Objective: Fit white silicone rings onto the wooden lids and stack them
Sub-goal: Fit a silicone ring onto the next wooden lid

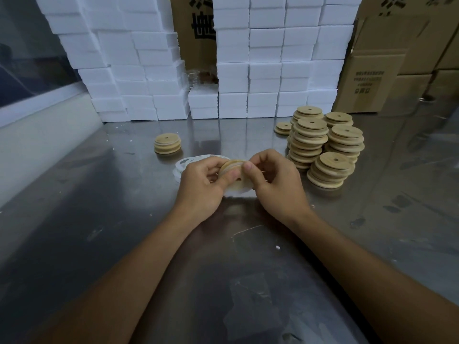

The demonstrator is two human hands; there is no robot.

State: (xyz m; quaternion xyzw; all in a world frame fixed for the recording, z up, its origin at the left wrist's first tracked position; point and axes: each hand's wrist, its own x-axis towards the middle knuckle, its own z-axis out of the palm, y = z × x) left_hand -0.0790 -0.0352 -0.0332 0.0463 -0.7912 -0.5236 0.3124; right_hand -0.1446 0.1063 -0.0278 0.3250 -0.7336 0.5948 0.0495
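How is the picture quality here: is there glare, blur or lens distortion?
Head view: the steel table shows soft glare patches and reflects the white foam boxes; the wide lens bends the box stacks outward; the lid pinched between left hand and right hand looks slightly blurred; corners darken.

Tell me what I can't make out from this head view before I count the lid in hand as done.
- Head view: whether the white ring is seated on the held lid; left hand and right hand cover its rim.
- Loose rings on the table: count hidden behind the left hand.
- Small finished stack: ring count too small to tell.
- Rear lid stacks: lower lids hidden by front stacks.
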